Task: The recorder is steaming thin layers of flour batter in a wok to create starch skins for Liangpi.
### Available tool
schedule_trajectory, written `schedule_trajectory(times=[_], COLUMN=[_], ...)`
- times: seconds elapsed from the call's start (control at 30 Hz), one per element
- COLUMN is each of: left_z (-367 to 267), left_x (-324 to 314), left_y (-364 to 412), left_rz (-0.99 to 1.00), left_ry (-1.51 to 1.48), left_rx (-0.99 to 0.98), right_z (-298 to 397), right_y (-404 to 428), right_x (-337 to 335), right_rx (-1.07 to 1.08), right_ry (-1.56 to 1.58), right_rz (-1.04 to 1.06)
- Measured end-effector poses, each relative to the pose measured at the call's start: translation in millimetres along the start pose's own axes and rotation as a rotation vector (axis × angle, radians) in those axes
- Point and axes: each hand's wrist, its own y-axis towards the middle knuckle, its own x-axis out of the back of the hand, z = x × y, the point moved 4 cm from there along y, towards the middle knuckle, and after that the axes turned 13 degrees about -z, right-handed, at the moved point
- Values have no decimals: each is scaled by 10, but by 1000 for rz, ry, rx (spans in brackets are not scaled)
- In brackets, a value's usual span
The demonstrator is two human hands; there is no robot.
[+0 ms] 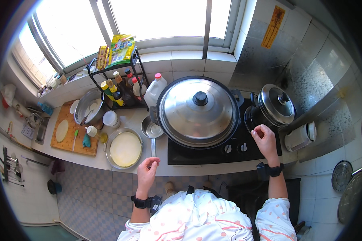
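My left hand [147, 171] hovers near the counter's front edge with curled fingers, close to the handle of a small metal saucepan [152, 128]; I see nothing in it. Over the right end of the black gas stove [193, 155], my right hand [264, 140] has thumb and index finger nearly together, and no object shows between them. A large wok with a domed metal lid [181, 105] sits on the stove between the hands. Behind my right hand stands a lidded pot [276, 105]. Left of the saucepan, a round metal pan [108, 153] holds pale flat dough [125, 149].
A wooden board [87, 147] at left carries a dough round [61, 130], a green-headed brush [75, 138] and a metal basin [84, 102]. An oil bottle [101, 136] and a white tub [111, 119] stand nearby. A black rack [141, 70] holds bottles. A pitcher [298, 137] stands far right.
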Motion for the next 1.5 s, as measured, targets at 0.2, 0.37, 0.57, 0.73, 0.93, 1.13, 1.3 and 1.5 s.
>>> schedule_trajectory(times=[0.2,0.37,0.57,0.73,0.93,1.13,1.3,1.5], left_z=[24,-1,42,109,258,235,261,134], left_x=[30,77,202,357,468,505,451,347], left_y=[16,33,-43,-101,-109,-77,3,96], left_rz=[5,-2,-46,-98,-146,-136,-88,-3], left_ry=[-10,28,-8,2,-21,-4,-11,5], left_rx=[-12,-35,-21,18,39,39,18,-29], right_z=[582,888,1057,1087,1128,1121,1019,664], right_y=[409,826,1159,1275,1334,1890,1988,1492], right_x=[20,-493,-1376,-1690,-1708,-1126,-216,953], right_rx=[173,291,602,517,455,288,185,107], right_ry=[-55,-26,-166,-282,-260,-30,158,-17], right_rz=[189,321,333,517,481,281,258,1])
